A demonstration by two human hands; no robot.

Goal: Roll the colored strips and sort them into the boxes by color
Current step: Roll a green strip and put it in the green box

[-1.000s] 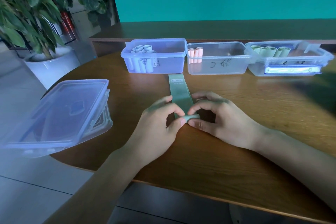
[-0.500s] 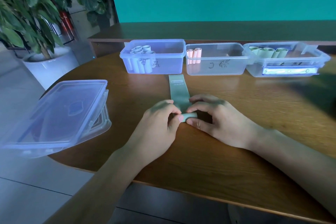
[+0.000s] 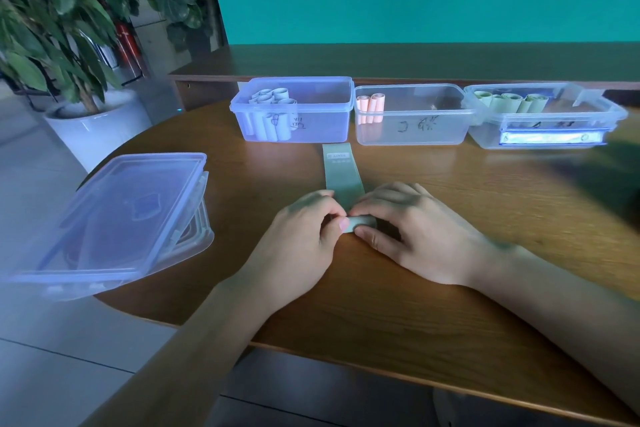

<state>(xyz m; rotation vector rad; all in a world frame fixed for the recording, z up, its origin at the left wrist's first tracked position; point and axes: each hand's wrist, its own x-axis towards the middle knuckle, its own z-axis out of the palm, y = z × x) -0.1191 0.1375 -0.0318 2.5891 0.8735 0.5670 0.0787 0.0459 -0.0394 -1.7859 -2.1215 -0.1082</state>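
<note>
A pale green strip [image 3: 341, 173] lies flat on the wooden table [image 3: 450, 204], running away from me. Its near end is curled into a small roll [image 3: 362, 222]. My left hand [image 3: 301, 236] pinches the roll's left end, and my right hand [image 3: 412, 236] pinches its right end. Three clear boxes stand in a row behind: the left box [image 3: 311, 130] holds several bluish rolls, the middle box [image 3: 426, 128] holds two pink rolls [image 3: 370, 103], and the right box [image 3: 595, 114] holds several green rolls [image 3: 512, 101].
A stack of clear lidded boxes [image 3: 114, 215] sits at the table's left edge, tilted. A potted plant [image 3: 86, 121] stands on the floor beyond it. A wooden ledge [image 3: 415, 62] and a teal wall rise behind the boxes.
The roll has grown and moved away from me along the strip, so the flat part is shorter. Both hands went forward with it.
</note>
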